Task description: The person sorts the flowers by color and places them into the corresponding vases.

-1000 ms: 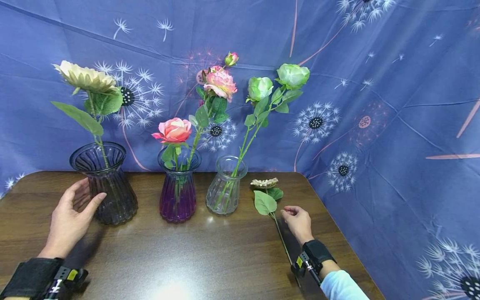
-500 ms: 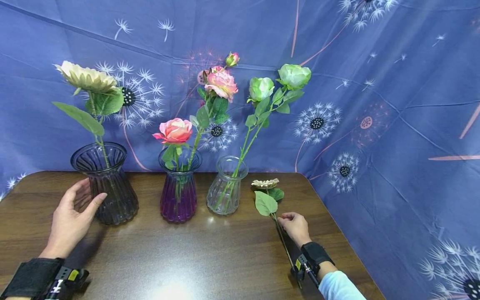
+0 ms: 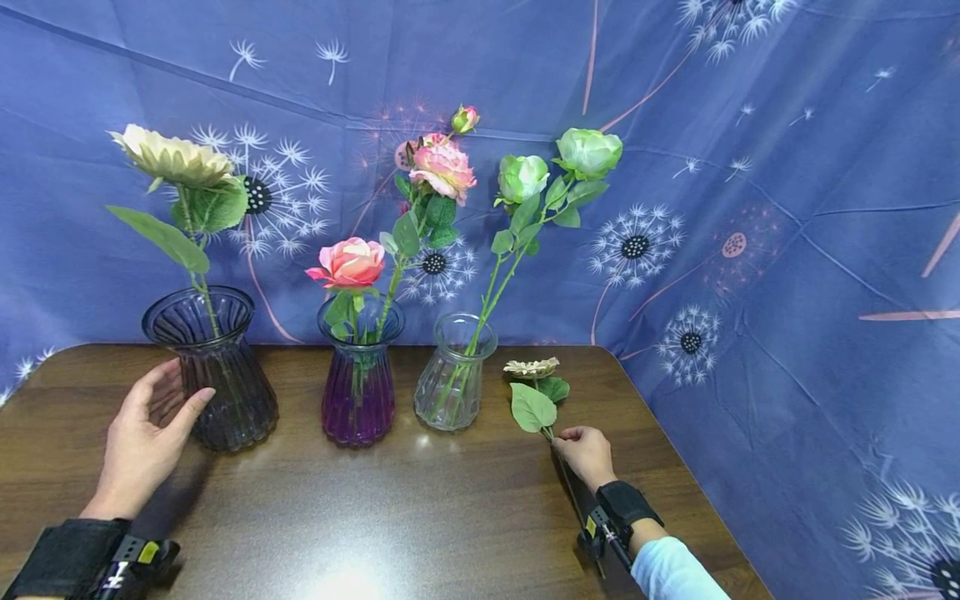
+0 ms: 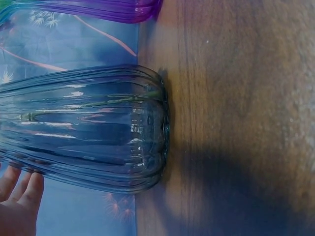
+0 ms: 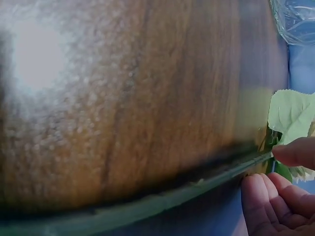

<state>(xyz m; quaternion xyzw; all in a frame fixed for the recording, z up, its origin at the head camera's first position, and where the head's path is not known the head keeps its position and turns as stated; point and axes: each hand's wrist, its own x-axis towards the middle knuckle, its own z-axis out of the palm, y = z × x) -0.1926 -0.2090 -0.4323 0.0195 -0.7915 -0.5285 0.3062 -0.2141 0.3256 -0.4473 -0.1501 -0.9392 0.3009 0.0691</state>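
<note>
At the left, a dark grey ribbed glass vase (image 3: pixel 228 400) holds a cream artificial flower (image 3: pixel 176 158). My left hand (image 3: pixel 142 442) holds this vase's left side, thumb in front and fingers behind; their tips (image 4: pixel 33 184) meet the glass in the left wrist view. On the right, a second cream artificial flower (image 3: pixel 534 407) lies on the table, its head toward the back. My right hand (image 3: pixel 587 457) pinches its green stem (image 5: pixel 162 199) just below the leaves. In the right wrist view the thumb (image 5: pixel 295 152) is on one side of the stem, the fingers on the other.
A purple glass vase (image 3: pixel 357 408) with pink roses (image 3: pixel 348 262) stands mid-table. Right of it, a clear glass vase (image 3: pixel 447 387) holds green-white flowers (image 3: pixel 588 152). A blue dandelion-print cloth (image 3: pixel 750 125) hangs behind and to the right of the brown table (image 3: pixel 300 508).
My right hand has moved left onto the lying flower's stem, and its fingers have closed on it. The left hand and the vases have stayed in place.
</note>
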